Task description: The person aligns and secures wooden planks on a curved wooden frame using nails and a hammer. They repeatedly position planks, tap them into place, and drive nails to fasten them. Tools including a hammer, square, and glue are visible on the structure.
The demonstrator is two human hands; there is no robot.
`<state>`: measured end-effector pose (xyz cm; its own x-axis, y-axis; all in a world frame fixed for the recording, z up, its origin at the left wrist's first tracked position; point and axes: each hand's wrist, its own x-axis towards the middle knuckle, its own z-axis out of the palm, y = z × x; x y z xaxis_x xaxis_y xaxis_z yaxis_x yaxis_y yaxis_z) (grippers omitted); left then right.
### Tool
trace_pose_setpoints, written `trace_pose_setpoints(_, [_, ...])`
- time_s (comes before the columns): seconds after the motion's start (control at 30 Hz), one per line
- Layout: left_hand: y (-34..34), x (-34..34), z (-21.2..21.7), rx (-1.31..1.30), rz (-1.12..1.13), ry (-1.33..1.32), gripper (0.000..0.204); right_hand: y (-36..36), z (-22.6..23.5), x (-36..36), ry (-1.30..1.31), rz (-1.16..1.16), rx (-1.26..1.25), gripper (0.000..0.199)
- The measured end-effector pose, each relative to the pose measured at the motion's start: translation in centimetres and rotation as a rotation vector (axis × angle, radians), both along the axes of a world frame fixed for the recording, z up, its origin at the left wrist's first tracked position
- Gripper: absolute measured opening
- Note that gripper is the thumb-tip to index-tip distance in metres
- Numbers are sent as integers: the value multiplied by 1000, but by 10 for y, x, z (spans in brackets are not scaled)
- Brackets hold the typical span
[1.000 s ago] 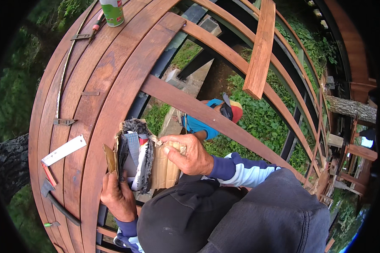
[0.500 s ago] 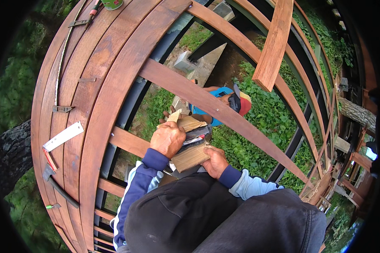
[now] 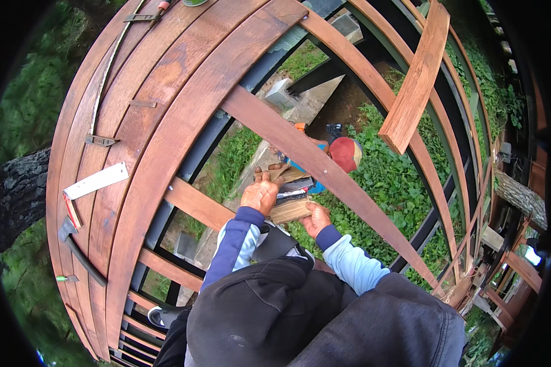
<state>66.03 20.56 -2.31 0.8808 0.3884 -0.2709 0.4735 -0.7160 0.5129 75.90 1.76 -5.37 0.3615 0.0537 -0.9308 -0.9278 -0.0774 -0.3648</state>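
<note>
Over an opening in the deck frame, my two hands hold a brown open box (image 3: 291, 211) with raised flaps. Whether it is cardboard or wood, I cannot tell. Inside it show a dark lining and a narrow white-and-red item (image 3: 292, 193). My left hand (image 3: 260, 194) is closed at its left side, fingertips partly hidden. The right hand (image 3: 316, 220) pinches the near flap at its right end, thumb on top. Just beyond my left hand, fingers of a person below (image 3: 270, 170) reach up beside the box.
The person below wears a red cap (image 3: 346, 154), partly behind a loose diagonal plank (image 3: 324, 159). A short board (image 3: 415, 82) lies across the joists at right. On the left decking are a try square (image 3: 97, 180), a hammer (image 3: 79, 248) and a long clamp (image 3: 104, 85). Foliage shows through the gaps.
My hands and the box have moved farther out from my body, and the whole view has shifted. The person below has changed posture, their cap now nearer the diagonal plank.
</note>
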Motion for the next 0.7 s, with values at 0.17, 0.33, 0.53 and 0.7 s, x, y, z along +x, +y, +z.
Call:
trace_pose_setpoints(0.17, [12, -43, 34, -63, 204, -247, 41, -15, -56, 15, -12, 44, -88, 35])
trace_pose_setpoints(0.33, [27, -103, 68, 2, 425, -366, 26, -24, -58, 16, 41, 529, -335, 34])
trace_pose_setpoints(0.53, [41, -144, 73, 108, 674, -472, 13, 59, -27, -10, -131, 1273, -41, 30])
trace_pose_setpoints(0.7, [53, -167, 65, 216, 815, -485, 14, 144, 16, -30, -547, 1601, 346, 27])
